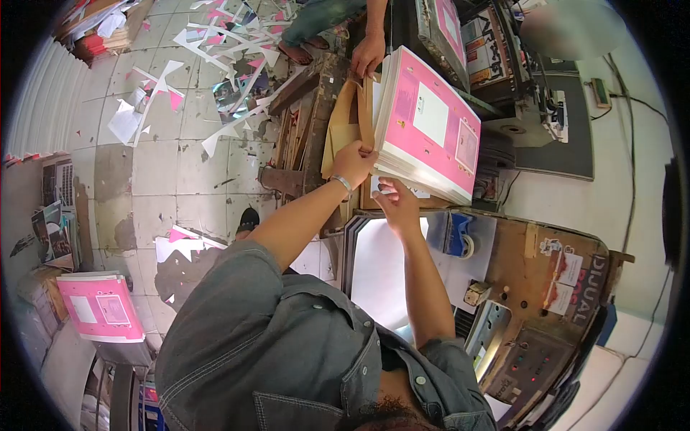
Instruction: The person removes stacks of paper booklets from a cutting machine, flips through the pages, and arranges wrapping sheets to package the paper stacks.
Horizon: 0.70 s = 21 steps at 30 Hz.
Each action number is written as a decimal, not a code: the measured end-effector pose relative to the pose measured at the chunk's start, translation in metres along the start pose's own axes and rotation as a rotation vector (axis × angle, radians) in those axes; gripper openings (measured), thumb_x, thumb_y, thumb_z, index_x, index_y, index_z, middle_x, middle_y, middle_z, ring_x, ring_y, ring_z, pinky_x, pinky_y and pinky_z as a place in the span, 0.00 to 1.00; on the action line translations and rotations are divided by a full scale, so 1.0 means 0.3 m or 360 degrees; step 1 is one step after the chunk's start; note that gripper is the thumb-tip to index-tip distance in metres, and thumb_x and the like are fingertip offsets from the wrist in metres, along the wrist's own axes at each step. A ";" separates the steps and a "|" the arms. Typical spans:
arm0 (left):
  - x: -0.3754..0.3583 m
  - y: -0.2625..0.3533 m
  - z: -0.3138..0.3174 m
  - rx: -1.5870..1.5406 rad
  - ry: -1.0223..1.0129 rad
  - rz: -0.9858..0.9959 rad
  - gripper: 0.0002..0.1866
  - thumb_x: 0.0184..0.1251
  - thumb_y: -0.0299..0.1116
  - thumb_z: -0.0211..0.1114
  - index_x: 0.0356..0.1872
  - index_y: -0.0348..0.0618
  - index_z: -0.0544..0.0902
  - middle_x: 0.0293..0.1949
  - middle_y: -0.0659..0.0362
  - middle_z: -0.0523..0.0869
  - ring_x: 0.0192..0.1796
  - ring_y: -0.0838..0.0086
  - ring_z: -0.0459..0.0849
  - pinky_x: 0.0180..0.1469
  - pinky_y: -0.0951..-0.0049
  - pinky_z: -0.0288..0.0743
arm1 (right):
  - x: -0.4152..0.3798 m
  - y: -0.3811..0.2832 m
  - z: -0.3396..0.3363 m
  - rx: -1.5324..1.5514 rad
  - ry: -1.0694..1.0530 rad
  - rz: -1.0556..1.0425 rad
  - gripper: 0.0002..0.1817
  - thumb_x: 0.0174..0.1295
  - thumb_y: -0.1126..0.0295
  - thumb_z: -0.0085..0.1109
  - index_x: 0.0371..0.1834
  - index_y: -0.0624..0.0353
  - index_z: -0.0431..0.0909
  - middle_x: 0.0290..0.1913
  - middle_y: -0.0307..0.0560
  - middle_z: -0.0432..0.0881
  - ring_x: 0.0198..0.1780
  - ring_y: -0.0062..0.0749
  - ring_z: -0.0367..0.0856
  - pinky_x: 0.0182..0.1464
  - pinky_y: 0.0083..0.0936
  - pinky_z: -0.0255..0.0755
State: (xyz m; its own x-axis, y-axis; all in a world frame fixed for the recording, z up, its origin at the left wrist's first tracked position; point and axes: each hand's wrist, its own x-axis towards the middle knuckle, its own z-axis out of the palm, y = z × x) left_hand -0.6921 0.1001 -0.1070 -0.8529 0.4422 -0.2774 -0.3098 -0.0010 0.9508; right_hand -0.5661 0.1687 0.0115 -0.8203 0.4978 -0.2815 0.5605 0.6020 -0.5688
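A thick stack of pink printed sheets (424, 118) lies in front of me, its white sheet edges facing my hands. My left hand (352, 164) is closed at the near left corner of the stack, on the end of a brown strip (365, 118) that looks like card or stiff paper. At the strip's far end is another person's hand (368, 54). Under my left hand is a tan sheet (342, 133). My right hand (397, 203) is just below the stack's near edge, fingers bent and apart, holding nothing visible.
A lit white panel (377, 269) and a tape roll (467, 246) in a blue dispenser lie nearer me. Machinery (496, 57) stands beyond the stack. Paper offcuts (230, 43) litter the tiled floor. Another pink stack (100, 307) sits at the lower left.
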 end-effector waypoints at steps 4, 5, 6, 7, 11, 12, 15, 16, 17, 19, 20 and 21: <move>-0.010 -0.021 -0.039 0.0000 0.0011 -0.0031 0.18 0.65 0.41 0.76 0.43 0.34 0.87 0.36 0.52 0.92 0.37 0.67 0.91 0.43 0.67 0.83 | 0.077 0.001 0.031 -0.0248 -0.0183 -0.0003 0.28 0.64 0.57 0.71 0.63 0.59 0.82 0.55 0.53 0.89 0.48 0.41 0.89 0.53 0.36 0.81; -0.021 -0.005 -0.058 0.0059 0.0031 -0.0008 0.18 0.65 0.41 0.75 0.43 0.34 0.87 0.36 0.52 0.93 0.37 0.67 0.91 0.43 0.67 0.83 | 0.089 -0.004 0.040 -0.0361 -0.0210 -0.0012 0.28 0.63 0.55 0.71 0.63 0.58 0.83 0.55 0.53 0.89 0.48 0.43 0.89 0.53 0.37 0.82; -0.021 -0.019 -0.069 0.0072 0.0063 -0.0016 0.18 0.66 0.42 0.75 0.43 0.34 0.88 0.37 0.52 0.93 0.38 0.66 0.91 0.44 0.67 0.83 | 0.100 -0.010 0.050 -0.0474 -0.0234 -0.0023 0.28 0.63 0.53 0.71 0.62 0.57 0.84 0.54 0.52 0.90 0.48 0.45 0.90 0.53 0.38 0.82; -0.018 -0.032 -0.083 0.0084 0.0092 -0.0021 0.18 0.66 0.42 0.74 0.43 0.35 0.88 0.37 0.51 0.93 0.39 0.65 0.92 0.44 0.66 0.83 | 0.112 -0.017 0.059 -0.0609 -0.0341 -0.0090 0.26 0.63 0.53 0.70 0.60 0.56 0.85 0.53 0.53 0.90 0.48 0.47 0.90 0.53 0.40 0.82; 0.004 -0.075 -0.167 0.0415 0.0141 -0.0120 0.19 0.64 0.46 0.72 0.43 0.39 0.90 0.39 0.48 0.93 0.44 0.54 0.92 0.48 0.58 0.84 | 0.167 -0.019 0.097 -0.1168 -0.0771 -0.0301 0.21 0.63 0.54 0.69 0.53 0.53 0.89 0.49 0.54 0.91 0.49 0.51 0.90 0.52 0.44 0.83; 0.020 -0.128 -0.168 0.0308 0.0163 -0.0144 0.19 0.64 0.45 0.71 0.44 0.39 0.90 0.40 0.47 0.92 0.45 0.50 0.90 0.50 0.57 0.83 | 0.185 -0.012 0.111 -0.1314 -0.0885 -0.0340 0.19 0.62 0.55 0.69 0.52 0.52 0.90 0.48 0.54 0.91 0.49 0.51 0.90 0.52 0.44 0.83; 0.030 -0.162 -0.205 0.0418 0.0160 -0.0123 0.20 0.64 0.46 0.72 0.45 0.38 0.89 0.40 0.46 0.92 0.44 0.51 0.90 0.51 0.56 0.83 | 0.243 0.003 0.154 -0.1875 -0.1117 -0.0466 0.18 0.64 0.53 0.65 0.49 0.50 0.90 0.48 0.52 0.91 0.51 0.50 0.90 0.53 0.45 0.83; 0.027 -0.153 -0.217 0.0404 0.0142 -0.0155 0.20 0.63 0.46 0.72 0.44 0.38 0.89 0.41 0.46 0.92 0.45 0.51 0.90 0.52 0.56 0.82 | 0.252 0.027 0.158 -0.1892 -0.1072 -0.0618 0.13 0.65 0.60 0.62 0.42 0.52 0.92 0.45 0.53 0.92 0.50 0.49 0.91 0.50 0.45 0.84; 0.025 -0.144 -0.228 0.0391 0.0123 -0.0188 0.20 0.63 0.46 0.72 0.44 0.38 0.89 0.42 0.46 0.92 0.47 0.51 0.89 0.53 0.56 0.82 | 0.263 0.051 0.158 -0.1957 -0.1088 -0.0629 0.13 0.65 0.60 0.62 0.42 0.53 0.92 0.46 0.52 0.92 0.51 0.48 0.91 0.50 0.45 0.84; 0.026 -0.155 -0.230 0.0434 0.0178 -0.0158 0.21 0.63 0.48 0.73 0.44 0.39 0.90 0.44 0.46 0.91 0.49 0.51 0.88 0.55 0.56 0.81 | 0.273 0.040 0.157 -0.2089 -0.1121 -0.0657 0.13 0.64 0.61 0.61 0.42 0.54 0.92 0.47 0.50 0.93 0.51 0.47 0.91 0.51 0.44 0.84; 0.027 -0.169 -0.226 0.0495 0.0252 -0.0096 0.22 0.63 0.50 0.74 0.44 0.39 0.90 0.45 0.46 0.90 0.50 0.51 0.88 0.56 0.55 0.80 | 0.274 0.035 0.153 -0.2091 -0.1114 -0.0702 0.14 0.64 0.60 0.61 0.42 0.54 0.92 0.48 0.50 0.92 0.52 0.46 0.91 0.51 0.44 0.84; 0.032 -0.190 -0.220 0.0560 0.0325 -0.0034 0.23 0.62 0.51 0.74 0.44 0.39 0.90 0.47 0.46 0.90 0.51 0.50 0.87 0.56 0.54 0.79 | 0.269 0.032 0.149 -0.2090 -0.1106 -0.0747 0.14 0.64 0.60 0.61 0.42 0.54 0.92 0.48 0.49 0.92 0.53 0.46 0.91 0.52 0.44 0.84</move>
State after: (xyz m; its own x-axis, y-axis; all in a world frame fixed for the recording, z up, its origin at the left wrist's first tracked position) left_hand -0.7104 0.0451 -0.1731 -0.9247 0.2516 -0.2858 -0.1961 0.3287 0.9238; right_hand -0.6322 0.1868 -0.0512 -0.6257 -0.0378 -0.7792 -0.3538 0.9040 0.2403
